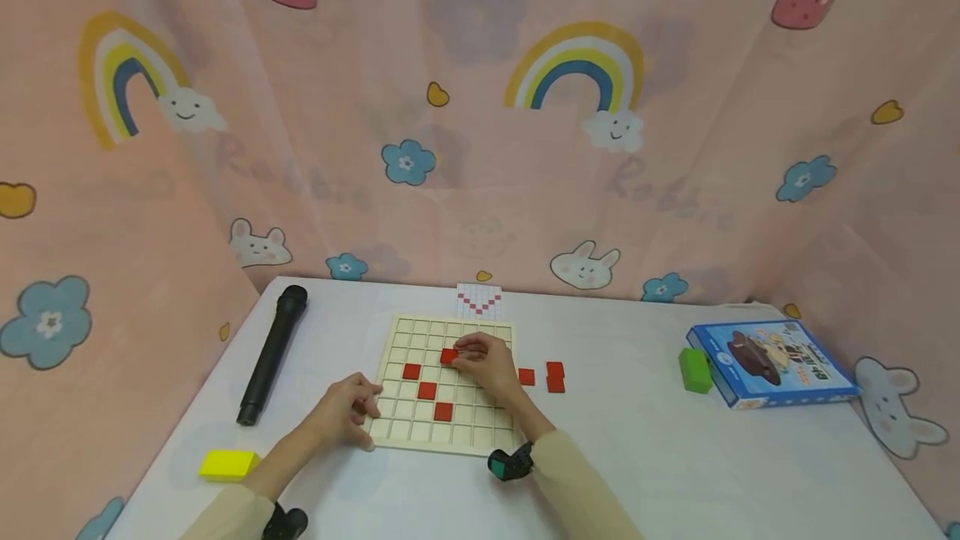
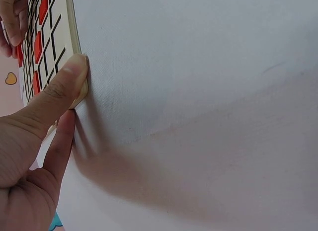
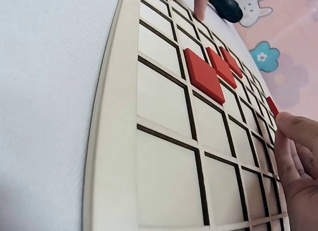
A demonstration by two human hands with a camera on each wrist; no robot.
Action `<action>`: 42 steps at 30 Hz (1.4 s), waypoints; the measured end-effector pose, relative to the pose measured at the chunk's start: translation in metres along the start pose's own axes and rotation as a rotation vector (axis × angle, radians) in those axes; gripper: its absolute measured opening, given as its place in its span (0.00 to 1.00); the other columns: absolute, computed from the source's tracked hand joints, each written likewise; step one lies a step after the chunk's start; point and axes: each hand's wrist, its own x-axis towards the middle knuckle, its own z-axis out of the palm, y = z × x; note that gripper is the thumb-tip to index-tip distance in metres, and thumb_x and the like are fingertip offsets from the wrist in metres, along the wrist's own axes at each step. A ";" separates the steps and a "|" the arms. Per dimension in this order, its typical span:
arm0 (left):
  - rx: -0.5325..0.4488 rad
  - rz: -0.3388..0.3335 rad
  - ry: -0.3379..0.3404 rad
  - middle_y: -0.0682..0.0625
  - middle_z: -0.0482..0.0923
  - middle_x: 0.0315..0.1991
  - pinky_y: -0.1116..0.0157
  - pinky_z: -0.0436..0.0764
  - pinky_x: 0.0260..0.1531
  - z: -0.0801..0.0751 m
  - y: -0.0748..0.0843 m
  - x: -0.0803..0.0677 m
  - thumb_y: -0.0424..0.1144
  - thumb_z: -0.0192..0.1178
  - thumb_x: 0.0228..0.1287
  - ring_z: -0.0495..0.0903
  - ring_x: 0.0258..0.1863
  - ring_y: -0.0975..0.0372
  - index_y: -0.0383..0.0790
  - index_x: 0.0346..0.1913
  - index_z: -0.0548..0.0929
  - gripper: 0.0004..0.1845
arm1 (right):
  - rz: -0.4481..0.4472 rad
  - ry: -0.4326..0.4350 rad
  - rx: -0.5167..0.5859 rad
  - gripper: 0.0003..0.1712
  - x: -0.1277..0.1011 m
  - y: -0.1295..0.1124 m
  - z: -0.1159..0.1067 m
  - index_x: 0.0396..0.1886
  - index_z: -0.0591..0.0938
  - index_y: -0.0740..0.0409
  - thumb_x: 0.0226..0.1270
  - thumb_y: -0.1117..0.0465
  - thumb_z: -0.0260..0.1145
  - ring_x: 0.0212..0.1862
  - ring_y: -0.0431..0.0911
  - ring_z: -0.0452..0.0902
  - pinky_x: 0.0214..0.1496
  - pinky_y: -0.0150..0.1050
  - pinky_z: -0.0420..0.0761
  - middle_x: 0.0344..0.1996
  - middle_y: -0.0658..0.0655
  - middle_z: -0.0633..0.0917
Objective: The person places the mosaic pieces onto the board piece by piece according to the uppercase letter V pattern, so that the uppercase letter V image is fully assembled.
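Head view shows a wooden grid board (image 1: 446, 382) lying near the middle of the table (image 1: 675, 457), toward its front edge, with a small pattern card (image 1: 478, 300) just beyond its far edge showing a red V on a white grid. Three red tiles (image 1: 427, 391) sit in a diagonal line running down to the right in the board's left half, and a fourth tile (image 1: 448, 356) lies higher up, under the fingertips of the right hand (image 1: 483, 363), whose fingers are curled down onto it. Judging by the card, one arm of the V looks laid and the other is only begun. Three loose tiles (image 1: 546, 376) wait on the table just off the board's right edge.

Left hand (image 1: 347, 413) steadies the board at its front-left corner; the left wrist view shows the thumb (image 2: 59, 89) pressed flat against the board's rim and a finger straight beside it.

Faint pale lettering on the pink curtain (image 1: 675, 182) seems to read "Rabbit", though the last letters blur. A blue box (image 1: 772, 363) near the right edge carries print too small to read.
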 end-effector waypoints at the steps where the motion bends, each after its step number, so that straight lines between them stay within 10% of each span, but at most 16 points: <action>1: 0.001 -0.006 0.001 0.46 0.78 0.47 0.71 0.73 0.27 0.000 0.000 0.000 0.19 0.78 0.22 0.70 0.31 0.62 0.39 0.21 0.77 0.22 | -0.013 -0.003 -0.006 0.14 0.002 -0.001 0.003 0.43 0.81 0.69 0.56 0.72 0.70 0.41 0.51 0.82 0.44 0.35 0.80 0.40 0.63 0.85; 42: -0.003 0.102 -0.038 0.41 0.77 0.46 0.71 0.74 0.27 -0.004 -0.007 0.002 0.21 0.78 0.23 0.74 0.34 0.61 0.37 0.22 0.78 0.21 | -0.066 -0.086 -0.054 0.13 0.029 -0.016 0.067 0.44 0.80 0.72 0.58 0.75 0.67 0.42 0.54 0.84 0.41 0.34 0.81 0.40 0.66 0.84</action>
